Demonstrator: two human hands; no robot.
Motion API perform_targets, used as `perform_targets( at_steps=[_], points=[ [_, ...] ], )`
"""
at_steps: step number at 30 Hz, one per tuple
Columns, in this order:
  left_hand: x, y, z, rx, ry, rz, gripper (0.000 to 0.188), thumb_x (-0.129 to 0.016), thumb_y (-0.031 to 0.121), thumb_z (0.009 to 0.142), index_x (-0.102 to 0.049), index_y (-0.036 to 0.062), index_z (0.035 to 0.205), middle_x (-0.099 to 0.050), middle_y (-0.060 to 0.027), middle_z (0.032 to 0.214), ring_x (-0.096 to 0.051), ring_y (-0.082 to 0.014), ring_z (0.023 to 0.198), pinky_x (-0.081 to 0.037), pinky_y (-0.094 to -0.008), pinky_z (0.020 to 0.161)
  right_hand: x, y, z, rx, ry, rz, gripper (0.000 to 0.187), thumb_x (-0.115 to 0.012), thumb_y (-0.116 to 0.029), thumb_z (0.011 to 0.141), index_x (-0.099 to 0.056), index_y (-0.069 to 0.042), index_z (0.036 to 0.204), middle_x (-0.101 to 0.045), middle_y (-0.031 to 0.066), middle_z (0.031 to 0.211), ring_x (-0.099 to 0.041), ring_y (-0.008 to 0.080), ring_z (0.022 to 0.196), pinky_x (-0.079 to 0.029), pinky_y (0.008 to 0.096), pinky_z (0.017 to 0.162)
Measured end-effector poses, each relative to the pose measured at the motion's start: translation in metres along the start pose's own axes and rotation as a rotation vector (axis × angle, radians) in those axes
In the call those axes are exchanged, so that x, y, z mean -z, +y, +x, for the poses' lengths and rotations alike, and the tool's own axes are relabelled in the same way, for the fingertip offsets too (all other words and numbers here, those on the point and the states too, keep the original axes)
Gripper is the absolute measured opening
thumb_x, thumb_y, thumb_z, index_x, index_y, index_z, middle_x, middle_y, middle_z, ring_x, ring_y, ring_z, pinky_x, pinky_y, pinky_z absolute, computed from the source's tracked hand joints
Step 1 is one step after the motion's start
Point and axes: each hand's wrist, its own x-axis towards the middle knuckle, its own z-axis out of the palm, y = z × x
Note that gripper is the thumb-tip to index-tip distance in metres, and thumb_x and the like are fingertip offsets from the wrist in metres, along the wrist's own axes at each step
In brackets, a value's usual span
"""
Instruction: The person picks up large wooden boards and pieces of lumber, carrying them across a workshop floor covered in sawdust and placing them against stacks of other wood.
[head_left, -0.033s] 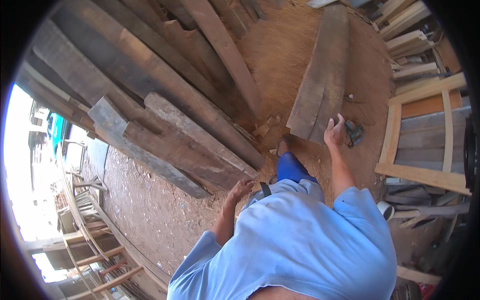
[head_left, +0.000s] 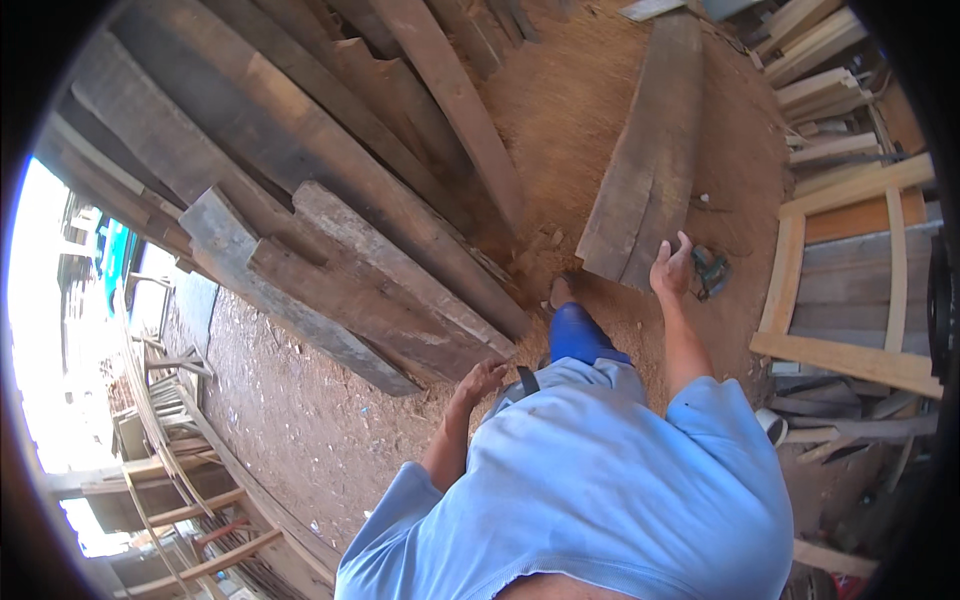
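With twelve o'clock at the top edge of the view, the right hand (head_left: pixel 672 266) is at three o'clock, open and holding nothing visible, its fingers spread and slightly bent. Just beside it, the near end of a long, wide, weathered plank (head_left: pixel 645 150) lies low over the sawdust-covered ground (head_left: pixel 545 100), running up to one o'clock with a crack along its lower part; whether fingertips and wood touch cannot be told. A green-and-black power tool (head_left: pixel 712 274) rests on the ground to that hand's three o'clock. The left hand (head_left: pixel 482 380), at six o'clock of centre, is loosely open with bent fingers and seems to grip nothing; near its fingertips ends a short pale-edged plank (head_left: pixel 405 270), slanting up towards ten o'clock. Beyond this, larger dark boards (head_left: pixel 290 115) fill ten to eleven o'clock. A light wooden frame (head_left: pixel 788 270) stands at three o'clock, nearer the rim.
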Motion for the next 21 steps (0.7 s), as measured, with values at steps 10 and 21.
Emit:
perform_targets(
  at_steps=[10, 21],
  points=[
    [0.020, -0.008, 0.005, -0.052, 0.396, -0.141, 0.045, -0.057, 0.029, 0.094, -0.054, -0.0032, 0.125, -0.063, -0.0079, 0.100, -0.061, -0.0152, 0.086, -0.050, -0.0289, 0.075, -0.037, 0.033, 0.022, 0.112, 0.125, -0.092, 0.045, -0.046, -0.029, 0.097, -0.037, -0.007, 0.135, -0.058, 0.0290, 0.117, -0.058, 0.0453, 0.106, -0.043, 0.0495, 0.091],
    [-0.055, -0.231, -0.082, 0.215, 0.245, -0.115, 0.039, -0.058, 0.032, 0.090, -0.064, 0.0010, 0.112, -0.063, -0.0085, 0.083, -0.061, -0.0195, 0.074, -0.050, -0.0331, 0.064, -0.023, -0.017, -0.005, 0.016, 0.034, -0.170, 0.045, -0.045, -0.029, 0.098, -0.036, -0.008, 0.136, -0.053, 0.0289, 0.125, -0.053, 0.0448, 0.113, -0.043, 0.0483, 0.092]
  ],
)
